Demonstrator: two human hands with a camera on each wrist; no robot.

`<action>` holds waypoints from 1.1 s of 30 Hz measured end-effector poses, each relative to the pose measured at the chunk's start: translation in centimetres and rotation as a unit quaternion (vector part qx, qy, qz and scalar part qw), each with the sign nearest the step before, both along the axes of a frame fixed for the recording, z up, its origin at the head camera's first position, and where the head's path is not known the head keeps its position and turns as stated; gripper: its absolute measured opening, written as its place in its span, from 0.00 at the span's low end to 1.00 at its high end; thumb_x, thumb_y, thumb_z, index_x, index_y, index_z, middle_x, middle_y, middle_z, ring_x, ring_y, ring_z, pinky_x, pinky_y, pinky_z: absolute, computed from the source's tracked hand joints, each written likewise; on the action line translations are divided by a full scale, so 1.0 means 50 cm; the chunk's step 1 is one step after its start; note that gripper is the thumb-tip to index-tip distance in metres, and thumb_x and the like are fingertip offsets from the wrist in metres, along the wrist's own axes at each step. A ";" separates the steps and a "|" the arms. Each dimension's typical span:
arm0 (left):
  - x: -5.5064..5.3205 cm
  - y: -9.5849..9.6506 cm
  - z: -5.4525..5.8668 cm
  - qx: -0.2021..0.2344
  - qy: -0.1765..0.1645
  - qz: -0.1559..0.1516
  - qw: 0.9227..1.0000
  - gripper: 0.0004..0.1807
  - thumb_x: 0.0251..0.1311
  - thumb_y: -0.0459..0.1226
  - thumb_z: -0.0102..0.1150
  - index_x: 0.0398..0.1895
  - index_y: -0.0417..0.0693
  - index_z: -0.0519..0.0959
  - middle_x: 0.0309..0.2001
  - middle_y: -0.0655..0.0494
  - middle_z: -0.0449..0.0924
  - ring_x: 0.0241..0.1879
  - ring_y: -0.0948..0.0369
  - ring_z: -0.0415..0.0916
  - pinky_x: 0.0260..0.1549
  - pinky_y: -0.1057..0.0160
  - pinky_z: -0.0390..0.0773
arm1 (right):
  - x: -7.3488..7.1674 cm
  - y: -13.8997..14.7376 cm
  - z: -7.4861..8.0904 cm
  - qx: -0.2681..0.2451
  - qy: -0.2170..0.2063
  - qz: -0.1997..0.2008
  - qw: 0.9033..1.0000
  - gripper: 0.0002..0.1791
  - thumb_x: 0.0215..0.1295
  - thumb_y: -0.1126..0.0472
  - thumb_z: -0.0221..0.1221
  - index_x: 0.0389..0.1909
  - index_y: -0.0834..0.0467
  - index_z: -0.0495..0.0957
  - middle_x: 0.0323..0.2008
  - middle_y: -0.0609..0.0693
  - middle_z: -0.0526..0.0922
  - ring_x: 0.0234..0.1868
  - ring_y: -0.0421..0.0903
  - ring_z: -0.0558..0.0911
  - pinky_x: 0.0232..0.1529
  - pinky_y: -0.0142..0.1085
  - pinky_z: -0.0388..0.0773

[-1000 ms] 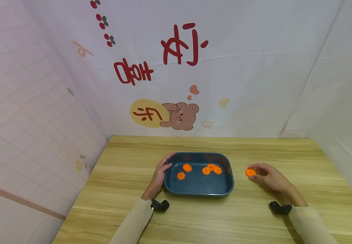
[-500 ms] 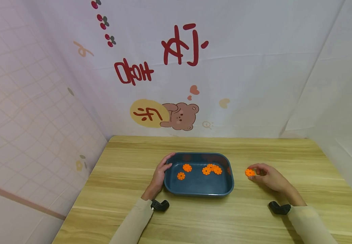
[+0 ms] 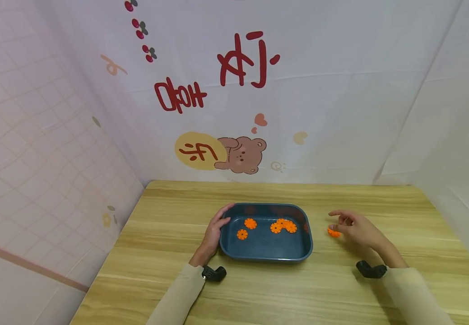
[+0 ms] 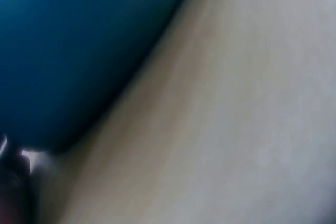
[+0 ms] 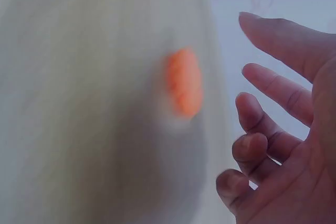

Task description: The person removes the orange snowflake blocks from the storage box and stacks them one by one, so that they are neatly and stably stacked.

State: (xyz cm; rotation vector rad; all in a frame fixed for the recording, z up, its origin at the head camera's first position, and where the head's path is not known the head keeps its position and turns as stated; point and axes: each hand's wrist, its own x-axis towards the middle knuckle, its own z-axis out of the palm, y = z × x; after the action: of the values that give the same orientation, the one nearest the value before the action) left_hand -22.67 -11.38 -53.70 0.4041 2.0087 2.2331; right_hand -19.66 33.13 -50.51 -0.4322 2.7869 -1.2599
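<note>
A dark blue rectangular basin (image 3: 264, 258) stands on the table, with several orange notched plastic discs (image 3: 242, 234) lying on its floor. At its left end my left hand (image 3: 211, 234) grips the rim, thumb over the edge. The blurred left wrist view shows just the basin's blue side wall (image 4: 79, 51) and the tabletop. Right of the basin, one more orange disc (image 3: 333, 233) lies on the table, partly covered by my right hand (image 3: 358, 230) in the head view. In the right wrist view that hand's fingers are spread, apart from the orange disc (image 5: 185, 83).
The wood-grain table (image 3: 283, 293) meets a white cloth backdrop (image 3: 340, 113) printed with red characters and a bear. Cloth walls also close in the left and right sides. A black wrist camera (image 3: 371, 270) sits at each cuff.
My right hand has let go of the orange disc, its fingers parting and rising off it; the disc now lies on the table. The left hand stays on the basin.
</note>
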 end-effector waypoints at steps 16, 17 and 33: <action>-0.002 -0.003 -0.002 -0.001 -0.005 -0.009 1.000 0.25 0.73 0.36 0.41 0.72 0.42 0.66 0.74 0.48 0.60 0.74 0.52 0.53 0.64 0.74 0.59 | -0.078 -0.172 0.120 -0.024 -0.043 0.112 0.993 0.20 0.65 0.54 0.64 0.54 0.61 0.79 0.31 0.54 0.80 0.30 0.51 0.78 0.32 0.34 0.74; -0.002 -0.003 -0.002 0.000 -0.006 -0.010 1.000 0.25 0.73 0.36 0.41 0.72 0.42 0.66 0.74 0.48 0.60 0.74 0.52 0.53 0.64 0.74 0.59 | -0.084 -0.187 0.124 -0.029 -0.049 0.125 0.990 0.21 0.65 0.55 0.64 0.55 0.62 0.79 0.31 0.54 0.80 0.29 0.52 0.78 0.32 0.34 0.74; -0.001 0.000 0.000 -0.004 -0.014 -0.002 1.000 0.25 0.72 0.36 0.41 0.71 0.43 0.67 0.73 0.50 0.62 0.74 0.54 0.54 0.65 0.71 0.58 | -0.124 -0.385 0.113 0.025 -0.123 0.256 0.959 0.22 0.65 0.60 0.64 0.57 0.63 0.77 0.30 0.54 0.82 0.23 0.45 0.73 0.28 0.32 0.70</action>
State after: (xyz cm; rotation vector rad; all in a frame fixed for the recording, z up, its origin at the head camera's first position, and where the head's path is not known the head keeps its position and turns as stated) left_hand -22.74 -11.39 -53.70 0.3740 2.0009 2.2154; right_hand -25.84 13.85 -44.86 -0.8579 2.2822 -1.0345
